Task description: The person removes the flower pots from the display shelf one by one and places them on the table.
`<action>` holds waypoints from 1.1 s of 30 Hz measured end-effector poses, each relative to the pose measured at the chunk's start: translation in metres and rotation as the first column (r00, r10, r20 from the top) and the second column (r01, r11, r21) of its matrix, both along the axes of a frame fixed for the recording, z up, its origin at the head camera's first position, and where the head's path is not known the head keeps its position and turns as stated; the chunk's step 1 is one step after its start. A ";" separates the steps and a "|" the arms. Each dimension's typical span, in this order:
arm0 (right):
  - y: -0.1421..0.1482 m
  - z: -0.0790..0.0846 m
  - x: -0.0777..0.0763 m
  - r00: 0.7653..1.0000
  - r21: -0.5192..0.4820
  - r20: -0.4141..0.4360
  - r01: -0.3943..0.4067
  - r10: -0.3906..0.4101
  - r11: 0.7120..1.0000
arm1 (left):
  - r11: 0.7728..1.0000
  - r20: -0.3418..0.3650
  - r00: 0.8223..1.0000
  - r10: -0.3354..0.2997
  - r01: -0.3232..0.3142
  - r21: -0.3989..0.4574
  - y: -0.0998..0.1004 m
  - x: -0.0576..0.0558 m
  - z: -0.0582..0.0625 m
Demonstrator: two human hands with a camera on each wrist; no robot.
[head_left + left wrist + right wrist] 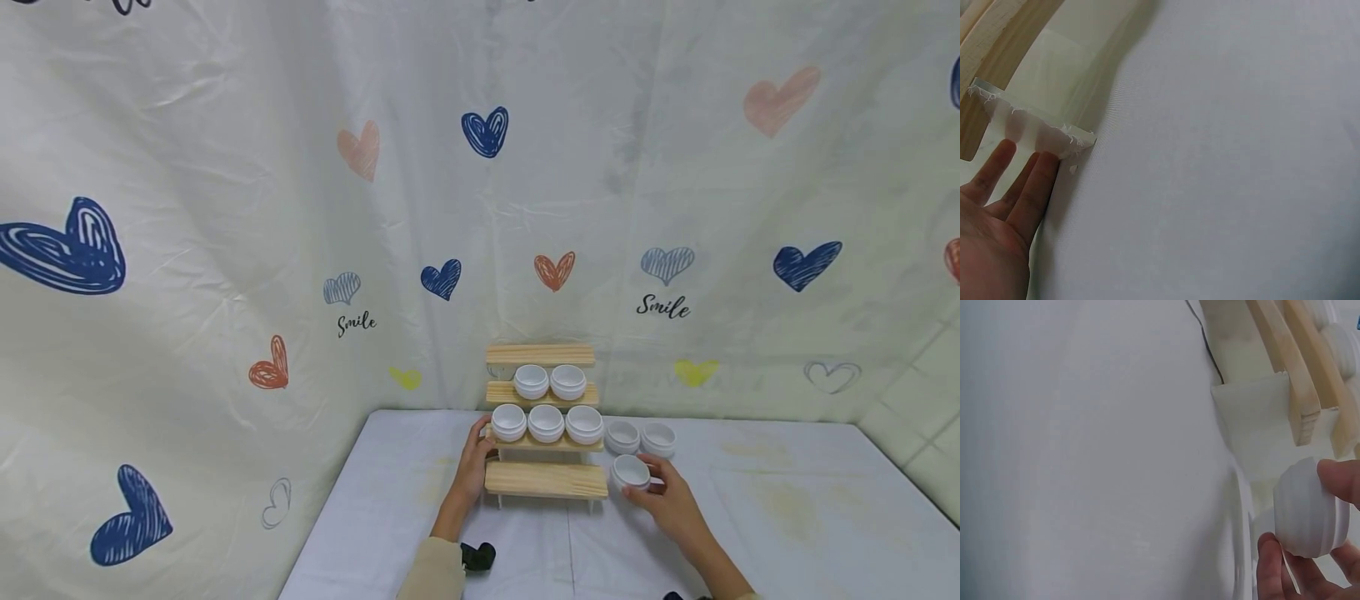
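A stepped display stand (546, 481) with pale wooden shelves and whitish side panels stands on the table. My left hand (470, 467) is at its left end; in the left wrist view straight fingers (1035, 194) touch a side panel (1035, 122), and the thumb is out of sight there. My right hand (670, 500) pinches a small white bowl (630, 472) between thumb and fingers, just right of the lowest shelf. Three white bowls (546, 423) line the second shelf from the bottom. Two more bowls (532, 382) sit on the shelf above.
Two white bowls (658, 439) stand on the table right of the stand, behind the held bowl. A white cloth (795, 500) covers the table. Behind it hangs a curtain (600, 183) printed with hearts. A dark object (477, 557) lies by my left sleeve.
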State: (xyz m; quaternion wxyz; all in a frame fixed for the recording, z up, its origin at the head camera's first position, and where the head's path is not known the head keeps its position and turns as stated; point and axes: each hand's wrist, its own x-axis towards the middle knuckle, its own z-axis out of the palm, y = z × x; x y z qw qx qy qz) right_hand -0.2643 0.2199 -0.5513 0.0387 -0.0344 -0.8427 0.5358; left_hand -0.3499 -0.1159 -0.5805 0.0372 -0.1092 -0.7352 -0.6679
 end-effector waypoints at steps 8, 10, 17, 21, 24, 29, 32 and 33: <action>0.005 -0.001 -0.011 1.000 0.021 0.026 -0.003 0.003 1.000 | 0.999 0.002 0.999 -0.050 0.050 0.003 -0.004 0.015 0.025; 0.006 -0.001 -0.014 1.000 0.033 0.030 -0.004 0.003 0.999 | 0.998 0.014 0.998 -0.068 0.068 0.006 -0.006 0.021 0.035; 0.009 0.001 -0.019 1.000 0.077 0.022 -0.011 0.010 0.997 | 0.998 0.008 0.998 -0.057 0.057 0.035 -0.004 0.014 0.025; 0.012 0.003 -0.022 1.000 0.092 0.024 -0.019 0.017 0.996 | 0.999 -0.004 1.000 -0.020 0.020 0.028 -0.001 0.003 0.007; 0.014 0.003 -0.025 0.999 0.103 0.031 -0.036 0.033 0.994 | 1.000 -0.018 1.000 -0.001 0.001 0.005 0.000 -0.002 0.001; 0.017 -0.001 -0.030 0.998 0.120 0.044 -0.050 0.045 0.992 | 1.000 -0.023 1.000 -0.014 0.015 0.016 -0.001 -0.004 0.000; 0.018 -0.003 -0.032 0.998 0.130 0.057 -0.048 0.041 0.990 | 0.999 -0.016 0.999 -0.028 0.028 0.039 -0.002 -0.004 -0.001; 0.018 -0.003 -0.032 0.997 0.135 0.063 -0.045 0.037 0.990 | 0.999 -0.016 0.999 -0.029 0.030 0.039 -0.002 -0.004 -0.001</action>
